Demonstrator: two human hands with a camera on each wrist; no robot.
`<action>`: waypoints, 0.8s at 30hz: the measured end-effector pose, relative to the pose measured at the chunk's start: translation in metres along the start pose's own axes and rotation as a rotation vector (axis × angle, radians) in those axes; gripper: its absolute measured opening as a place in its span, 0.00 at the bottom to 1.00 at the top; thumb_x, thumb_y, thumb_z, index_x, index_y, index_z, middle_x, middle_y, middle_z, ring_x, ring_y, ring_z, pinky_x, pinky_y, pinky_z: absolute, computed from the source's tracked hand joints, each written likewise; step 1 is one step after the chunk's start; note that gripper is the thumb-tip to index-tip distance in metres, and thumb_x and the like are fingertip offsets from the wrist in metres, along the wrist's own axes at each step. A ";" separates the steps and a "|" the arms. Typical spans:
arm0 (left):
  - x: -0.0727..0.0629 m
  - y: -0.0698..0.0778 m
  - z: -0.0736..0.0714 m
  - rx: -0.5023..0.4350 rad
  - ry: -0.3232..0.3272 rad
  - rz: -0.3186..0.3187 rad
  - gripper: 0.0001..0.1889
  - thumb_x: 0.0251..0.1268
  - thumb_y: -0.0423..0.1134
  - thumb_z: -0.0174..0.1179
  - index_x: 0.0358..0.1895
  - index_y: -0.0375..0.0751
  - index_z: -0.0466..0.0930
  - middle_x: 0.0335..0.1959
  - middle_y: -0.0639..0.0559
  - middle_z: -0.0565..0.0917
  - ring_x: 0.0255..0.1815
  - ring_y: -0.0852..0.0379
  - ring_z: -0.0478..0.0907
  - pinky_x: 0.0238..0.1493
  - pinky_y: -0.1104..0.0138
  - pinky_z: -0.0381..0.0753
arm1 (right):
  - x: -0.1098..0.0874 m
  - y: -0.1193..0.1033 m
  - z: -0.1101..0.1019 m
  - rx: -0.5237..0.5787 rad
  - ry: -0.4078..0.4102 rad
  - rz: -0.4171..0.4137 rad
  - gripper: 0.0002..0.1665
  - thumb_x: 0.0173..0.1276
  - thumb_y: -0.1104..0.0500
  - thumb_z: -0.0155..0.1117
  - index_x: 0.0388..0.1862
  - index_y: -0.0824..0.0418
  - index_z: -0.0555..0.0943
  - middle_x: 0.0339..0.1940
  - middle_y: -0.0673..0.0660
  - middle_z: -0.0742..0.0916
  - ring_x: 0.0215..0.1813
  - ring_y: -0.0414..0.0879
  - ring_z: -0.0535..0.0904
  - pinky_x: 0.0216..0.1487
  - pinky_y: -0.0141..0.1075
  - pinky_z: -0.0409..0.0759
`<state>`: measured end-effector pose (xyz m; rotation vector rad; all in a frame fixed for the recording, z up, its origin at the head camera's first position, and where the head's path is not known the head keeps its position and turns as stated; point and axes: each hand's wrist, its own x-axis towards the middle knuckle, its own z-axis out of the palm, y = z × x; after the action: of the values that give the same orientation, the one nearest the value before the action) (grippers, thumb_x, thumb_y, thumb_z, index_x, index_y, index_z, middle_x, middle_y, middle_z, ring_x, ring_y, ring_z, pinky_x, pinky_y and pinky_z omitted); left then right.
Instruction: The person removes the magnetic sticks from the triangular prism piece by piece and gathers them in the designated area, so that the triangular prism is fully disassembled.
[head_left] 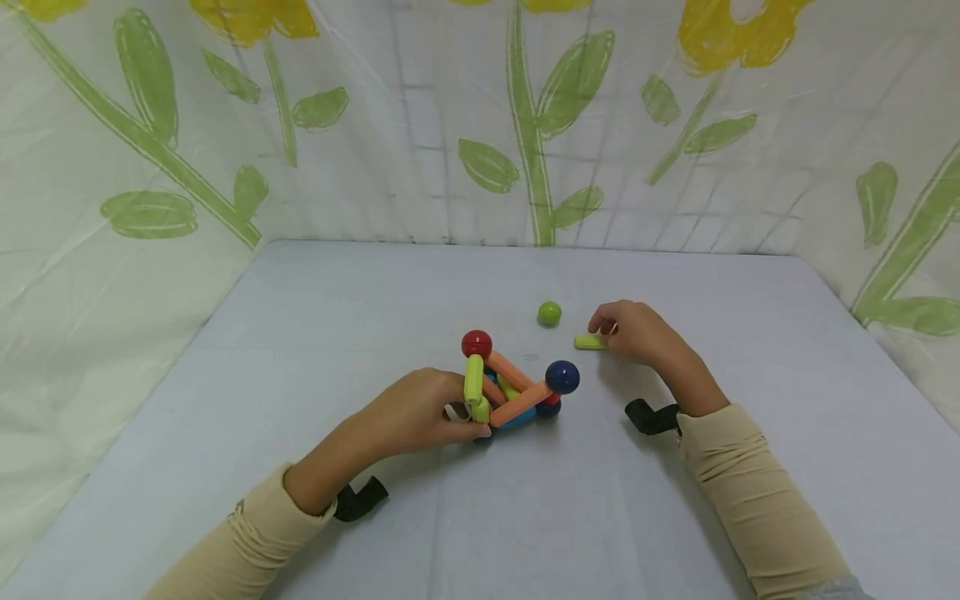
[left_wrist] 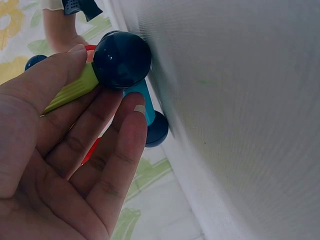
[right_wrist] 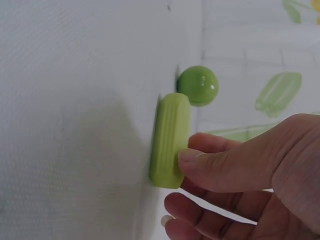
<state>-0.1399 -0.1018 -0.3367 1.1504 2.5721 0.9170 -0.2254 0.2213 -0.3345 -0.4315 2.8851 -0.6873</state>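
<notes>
My left hand [head_left: 420, 410] holds a small structure of coloured magnetic rods and balls by its left side, close over the table. Its thumb and fingers grip a yellow-green rod [left_wrist: 75, 90] beside a dark blue ball [left_wrist: 122, 60]. A red ball [head_left: 476, 344] tops the structure, orange rods [head_left: 521, 403] slope across it, and another dark blue ball [head_left: 562, 377] is at its right. Farther right, my right hand [head_left: 637, 333] pinches a loose yellow-green magnetic rod [right_wrist: 171, 142] at the tabletop, thumb on its near face. Beyond this rod sits a green ball [right_wrist: 198, 86].
The white table [head_left: 360, 300] ends at the back against a hanging sheet [head_left: 390, 167] painted with flowers. Dark camera mounts [head_left: 652, 417] stick out at the wrists, under the beige sleeves [head_left: 757, 492].
</notes>
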 end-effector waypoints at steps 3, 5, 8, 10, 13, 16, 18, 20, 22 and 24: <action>0.000 0.000 0.000 -0.005 0.001 -0.001 0.13 0.61 0.41 0.73 0.49 0.48 0.86 0.39 0.63 0.86 0.37 0.67 0.81 0.36 0.72 0.82 | -0.002 -0.003 -0.002 0.000 0.018 -0.028 0.12 0.66 0.72 0.58 0.45 0.67 0.84 0.42 0.64 0.85 0.45 0.59 0.79 0.46 0.51 0.77; 0.000 0.000 0.000 -0.004 0.003 0.003 0.13 0.61 0.41 0.73 0.49 0.48 0.86 0.39 0.62 0.86 0.37 0.66 0.81 0.37 0.72 0.82 | -0.003 -0.007 -0.003 0.004 0.025 -0.044 0.11 0.67 0.71 0.59 0.46 0.67 0.84 0.42 0.64 0.85 0.46 0.59 0.79 0.47 0.52 0.77; 0.000 0.000 0.000 -0.003 0.005 0.004 0.14 0.61 0.41 0.73 0.49 0.48 0.86 0.38 0.63 0.86 0.37 0.66 0.81 0.37 0.72 0.82 | -0.005 -0.013 -0.005 0.010 0.031 -0.063 0.11 0.68 0.69 0.61 0.47 0.67 0.84 0.41 0.63 0.85 0.47 0.59 0.79 0.47 0.51 0.77; 0.000 0.000 0.000 -0.002 0.005 0.006 0.14 0.61 0.41 0.73 0.49 0.48 0.86 0.38 0.63 0.86 0.37 0.66 0.81 0.37 0.72 0.82 | -0.006 -0.017 -0.005 0.018 0.030 -0.068 0.11 0.68 0.66 0.62 0.47 0.67 0.84 0.41 0.61 0.85 0.46 0.58 0.79 0.46 0.50 0.78; -0.001 -0.001 0.000 0.000 0.004 0.005 0.13 0.61 0.41 0.73 0.49 0.47 0.86 0.37 0.63 0.86 0.36 0.68 0.80 0.36 0.72 0.82 | -0.008 -0.022 -0.005 0.029 0.032 -0.082 0.10 0.69 0.63 0.64 0.47 0.66 0.84 0.40 0.60 0.86 0.45 0.56 0.80 0.44 0.49 0.79; -0.001 -0.001 0.000 -0.001 0.001 0.005 0.13 0.62 0.41 0.72 0.48 0.47 0.86 0.38 0.62 0.86 0.36 0.68 0.80 0.36 0.71 0.82 | -0.010 -0.027 -0.006 0.034 0.045 -0.110 0.10 0.70 0.61 0.64 0.46 0.65 0.84 0.40 0.59 0.86 0.45 0.55 0.80 0.44 0.49 0.79; 0.000 0.000 0.000 -0.002 -0.002 0.002 0.13 0.62 0.41 0.72 0.48 0.47 0.86 0.39 0.62 0.86 0.37 0.68 0.80 0.36 0.71 0.82 | -0.012 -0.030 -0.007 0.042 0.062 -0.133 0.10 0.71 0.61 0.64 0.46 0.65 0.84 0.40 0.59 0.87 0.46 0.56 0.80 0.45 0.49 0.79; 0.000 0.000 0.000 -0.003 -0.004 0.003 0.13 0.62 0.41 0.72 0.48 0.47 0.86 0.39 0.63 0.86 0.37 0.68 0.80 0.37 0.71 0.82 | -0.014 -0.035 -0.007 0.059 0.081 -0.164 0.10 0.72 0.60 0.63 0.46 0.64 0.84 0.40 0.58 0.87 0.46 0.55 0.80 0.44 0.49 0.79; 0.000 0.000 0.000 -0.002 -0.003 0.000 0.13 0.62 0.42 0.72 0.48 0.48 0.86 0.40 0.63 0.86 0.37 0.68 0.80 0.37 0.71 0.82 | -0.017 -0.042 -0.007 0.093 0.107 -0.196 0.09 0.72 0.59 0.63 0.45 0.63 0.85 0.40 0.57 0.87 0.46 0.54 0.81 0.43 0.48 0.80; 0.000 0.000 0.000 0.002 0.000 0.004 0.13 0.62 0.42 0.72 0.49 0.48 0.86 0.40 0.64 0.86 0.37 0.67 0.81 0.37 0.70 0.82 | -0.020 -0.050 -0.005 0.141 0.142 -0.241 0.08 0.73 0.59 0.63 0.44 0.62 0.85 0.41 0.55 0.87 0.45 0.52 0.81 0.43 0.47 0.81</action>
<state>-0.1399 -0.1018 -0.3366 1.1558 2.5719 0.9157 -0.1950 0.1867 -0.3051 -0.7469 2.9169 -0.9896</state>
